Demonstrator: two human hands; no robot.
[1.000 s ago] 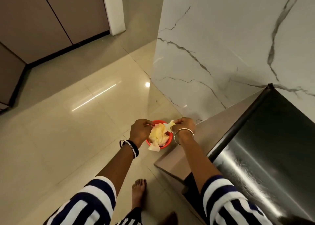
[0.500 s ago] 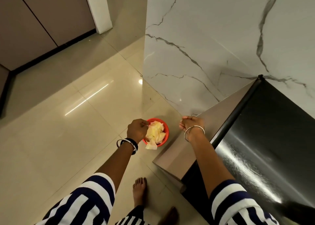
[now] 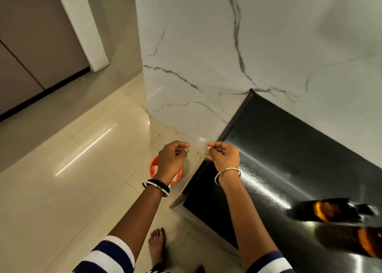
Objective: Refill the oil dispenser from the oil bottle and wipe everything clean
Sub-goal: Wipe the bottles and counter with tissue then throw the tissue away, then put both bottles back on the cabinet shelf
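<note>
Sleeves [image 3: 107, 256], striped, two, bottom edge. Foot [image 3: 157, 245], bare, one plainly seen, bottom centre on tiled floor [image 3: 62, 190]. Amber bottle [image 3: 330, 210], one, blurred, lower right on black counter [image 3: 289, 148]; second amber shape below it, bottle or reflection, cannot tell. Left hand [image 3: 172, 161] and right hand [image 3: 224, 158], centre, near each other but apart, fingers curled, nothing visible in either. Bangles [image 3: 156, 187]: two on left wrist, one on right. Red bin [image 3: 152, 166], one, on floor under left hand. Marble wall [image 3: 206, 45], one, upper right.
</note>
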